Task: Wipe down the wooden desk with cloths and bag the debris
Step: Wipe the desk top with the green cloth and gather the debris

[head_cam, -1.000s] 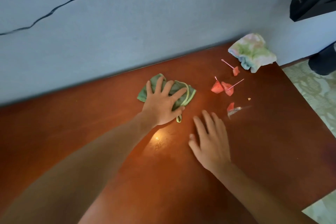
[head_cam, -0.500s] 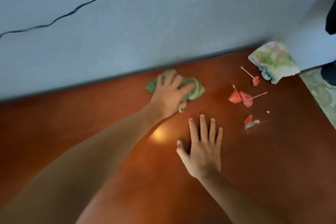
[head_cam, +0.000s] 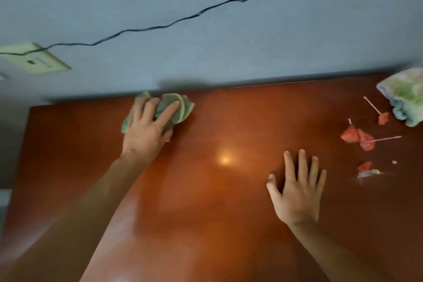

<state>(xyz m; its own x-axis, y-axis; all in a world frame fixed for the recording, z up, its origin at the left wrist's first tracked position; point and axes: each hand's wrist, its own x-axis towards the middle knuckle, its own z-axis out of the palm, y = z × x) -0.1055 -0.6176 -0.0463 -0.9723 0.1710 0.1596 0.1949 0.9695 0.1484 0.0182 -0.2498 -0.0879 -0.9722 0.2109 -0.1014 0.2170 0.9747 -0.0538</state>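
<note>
Currently, head view: left hand point(head_cam: 146, 133) presses a crumpled green cloth with pale yellow-green edging point(head_cam: 174, 107) onto the glossy reddish-brown wooden desk point(head_cam: 206, 213). Fingers are spread and only slightly bent over the wad, palm down, so it's a flat press rather than a closed fist. Cloth sits at the back edge of the desk, just beside the grey-blue wall point(head_cam: 206, 41), left of centre. It's bunched into folds, somewhat blurred; long axis runs roughly left-right along the back edge, with the edged folds pointing right.

Right hand point(head_cam: 297, 190) lies flat on the desk, fingers straight and fanned, pointing toward the wall, holding nothing. It's well apart from the cloth.

Debris is to the right of that hand: red crumpled scraps point(head_cam: 357, 136), thin pink sticks point(head_cam: 384, 138), and nearer the front a smaller red scrap with a clear plastic bit point(head_cam: 367, 170). One stick lies near horizontal, another runs diagonally up-left.

A fluffy pastel green-and-blue cloth point(head_cam: 405, 96) rests at the right back corner, near the scraps.

On the wall: thin black cable point(head_cam: 160, 27) running to a pale yellow wall plate point(head_cam: 34, 59) at left.
</note>
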